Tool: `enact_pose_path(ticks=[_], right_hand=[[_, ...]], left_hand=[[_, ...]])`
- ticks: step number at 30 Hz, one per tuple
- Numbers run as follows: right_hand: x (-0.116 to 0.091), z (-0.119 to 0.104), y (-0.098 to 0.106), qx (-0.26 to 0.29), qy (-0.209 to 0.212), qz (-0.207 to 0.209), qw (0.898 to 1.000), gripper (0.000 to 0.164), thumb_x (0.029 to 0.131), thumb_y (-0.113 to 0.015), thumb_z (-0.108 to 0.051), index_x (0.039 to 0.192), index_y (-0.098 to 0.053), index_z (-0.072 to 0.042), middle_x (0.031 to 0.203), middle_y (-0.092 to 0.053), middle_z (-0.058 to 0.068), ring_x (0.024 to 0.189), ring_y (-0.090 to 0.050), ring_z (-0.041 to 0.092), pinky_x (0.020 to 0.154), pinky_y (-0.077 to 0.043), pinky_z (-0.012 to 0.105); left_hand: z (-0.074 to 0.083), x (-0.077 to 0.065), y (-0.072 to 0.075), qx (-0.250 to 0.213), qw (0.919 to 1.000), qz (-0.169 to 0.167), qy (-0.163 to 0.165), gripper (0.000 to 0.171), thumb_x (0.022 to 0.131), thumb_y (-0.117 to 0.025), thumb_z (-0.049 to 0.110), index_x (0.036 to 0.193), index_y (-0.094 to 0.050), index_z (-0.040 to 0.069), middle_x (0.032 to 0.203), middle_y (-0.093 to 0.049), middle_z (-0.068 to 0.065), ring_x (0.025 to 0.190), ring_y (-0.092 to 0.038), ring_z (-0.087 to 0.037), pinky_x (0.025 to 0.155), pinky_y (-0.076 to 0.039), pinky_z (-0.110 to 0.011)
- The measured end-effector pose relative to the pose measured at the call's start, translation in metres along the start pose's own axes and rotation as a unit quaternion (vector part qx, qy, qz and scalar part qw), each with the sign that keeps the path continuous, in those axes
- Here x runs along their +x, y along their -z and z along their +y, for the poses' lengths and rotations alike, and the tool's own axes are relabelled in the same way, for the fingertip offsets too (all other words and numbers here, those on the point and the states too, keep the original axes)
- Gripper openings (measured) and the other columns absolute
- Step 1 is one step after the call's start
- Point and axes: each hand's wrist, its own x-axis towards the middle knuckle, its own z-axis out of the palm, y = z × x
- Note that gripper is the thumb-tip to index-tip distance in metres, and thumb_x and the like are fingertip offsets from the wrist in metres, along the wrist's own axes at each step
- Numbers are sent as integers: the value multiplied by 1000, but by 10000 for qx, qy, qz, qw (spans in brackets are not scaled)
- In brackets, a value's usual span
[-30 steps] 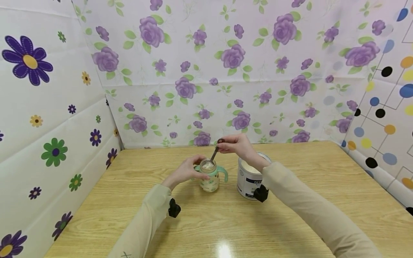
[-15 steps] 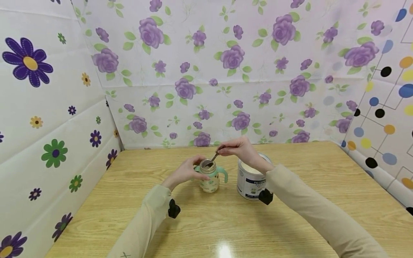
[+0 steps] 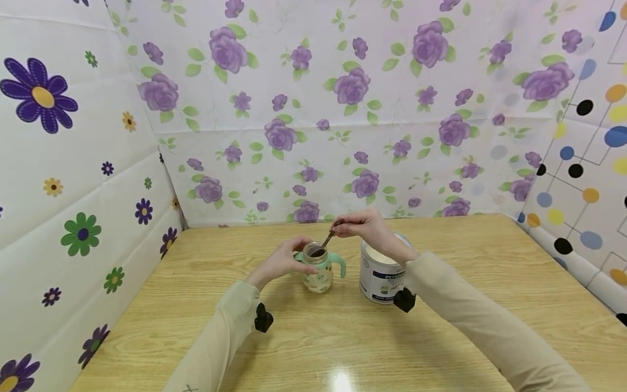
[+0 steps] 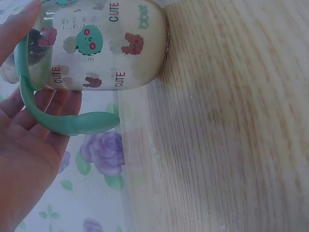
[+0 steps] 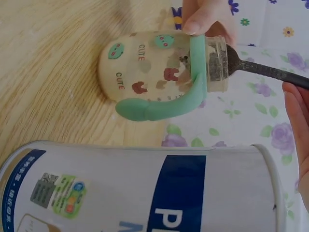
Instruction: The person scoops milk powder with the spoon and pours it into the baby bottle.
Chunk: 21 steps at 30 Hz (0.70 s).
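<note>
A clear baby bottle [image 3: 318, 279] with green side handles and cartoon prints stands upright and uncapped on the table. Around its upper part my left hand [image 3: 283, 259] holds it, thumb on the near side; the left wrist view shows the fingers behind a green handle [image 4: 63, 123]. My right hand [image 3: 364, 228] pinches the handle of a dark spoon [image 5: 268, 70]. The spoon slants down into the bottle's mouth, its bowl inside the neck. Pale powder shows in the lower part of the bottle [image 5: 145, 72].
Just right of the bottle stands a large white tin [image 3: 382, 277] with a dark blue band, open on top, pale powder inside; my right forearm passes over its edge. Flower-printed cloth [image 3: 313, 136] hangs behind the wooden table [image 3: 313, 337].
The right hand has lowered slightly and tilted the spoon within the bottle's mouth. White powder seen at the opening a second ago is gone from there. My left hand stays put.
</note>
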Motion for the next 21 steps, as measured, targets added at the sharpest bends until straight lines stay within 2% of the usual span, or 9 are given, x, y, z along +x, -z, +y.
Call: enact_pose_path(ticks=[3,6,11,13,15,18,20,21], right_hand=[[1,-1,0,35,15,77,10000,18,70,-44,5,85,-53,3,80,-50,19,70,-46,30,58,-37,36],[2,2,1,19,-41,277,9996,18,69,-45,4,85,-53,3,79,-50,18,70,-47,29,58,-37,35],[9,62,20,102,-13,805,9967,20,69,-48,-5,88,-54,-1,78,-52,15,68,-48,27,55,-39,32],[12,95,32,155,73,948,9954,21,69,-48,-7,89,-53,-4,78,-52,15,68,-48,27,54,-39,32],[14,115,40,216,47,1117,9935,22,69,-49,-7,90,-53,-3,79,-51,16,68,-48,27,54,-39,33],[16,143,54,389,121,1150,9925,24,69,-48,-6,93,-52,-3,80,-51,16,69,-48,27,54,-38,34],[17,151,59,512,130,1139,9921,24,70,-47,-6,93,-51,-2,81,-51,15,70,-48,26,56,-38,32],[16,148,58,542,102,1224,9909,24,70,-47,-6,93,-51,-2,80,-51,16,70,-48,26,56,-38,33]], left_hand=[[-8,2,0,29,10000,28,-9,52,52,-64,24,98,-40,22,89,-44,5,82,-39,-12,66,-32,-29],[-7,2,0,-7,10000,15,15,52,53,-64,24,99,-40,23,90,-44,6,82,-39,-11,66,-32,-28],[3,0,2,-85,10000,-36,-29,51,54,-64,19,100,-40,17,89,-44,1,81,-39,-13,64,-32,-30],[9,-2,1,-139,9999,-36,-20,51,55,-63,17,100,-40,13,89,-44,-2,82,-39,-16,64,-32,-31],[10,-3,1,-127,9999,-13,-3,51,54,-64,18,100,-40,13,89,-44,-2,82,-39,-17,64,-32,-30],[8,-2,1,-28,10000,42,79,51,53,-64,21,98,-41,18,89,-44,1,82,-39,-15,65,-32,-29],[2,0,1,99,9999,61,109,51,52,-65,25,96,-41,21,88,-45,3,81,-39,-12,65,-32,-27],[-1,1,1,142,9998,59,116,50,51,-65,25,95,-41,21,88,-45,3,81,-39,-12,65,-32,-27]])
